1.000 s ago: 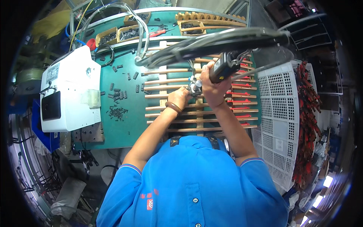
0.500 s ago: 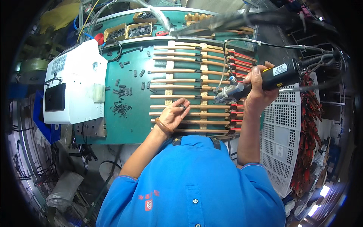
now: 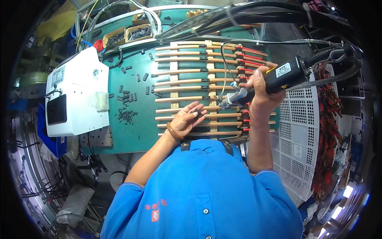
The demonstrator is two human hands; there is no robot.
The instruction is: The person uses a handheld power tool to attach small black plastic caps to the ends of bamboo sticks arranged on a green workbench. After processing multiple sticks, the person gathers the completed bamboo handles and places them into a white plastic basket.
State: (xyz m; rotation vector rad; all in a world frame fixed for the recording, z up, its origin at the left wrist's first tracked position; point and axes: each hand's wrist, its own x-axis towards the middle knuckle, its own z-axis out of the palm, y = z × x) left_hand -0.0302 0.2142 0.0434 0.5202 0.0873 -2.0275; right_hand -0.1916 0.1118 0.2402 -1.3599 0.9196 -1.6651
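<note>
My right hand [image 3: 262, 92] wraps round a black power screwdriver [image 3: 284, 74] with a label on its body. Its clear-and-metal nozzle [image 3: 234, 97] points left and down over the wooden rods [image 3: 181, 83], close to the rod just beyond my left hand. My left hand [image 3: 186, 119], a brown bangle on its wrist, is palm up over the nearer rods. Its curled fingers hold a small black plastic block [image 3: 198, 114], partly covered. Similar black blocks [image 3: 203, 70] sit midway along the farther rods. Toward the right, black fittings [image 3: 243, 71] with red strips line the rods.
Loose black blocks [image 3: 128, 96] and a heap of small dark screws [image 3: 126, 116] lie on the green table left of the rods. A white machine [image 3: 79, 89] stands at left. Boxes of parts [image 3: 138, 33] are behind. Cables [image 3: 246, 16] hang overhead; a white crate [image 3: 295, 135] is at right.
My left hand has shifted slightly right along the rods, and its fingers have spread a little around the black block. The screwdriver stays over the rods. The whole view has shifted slightly.
</note>
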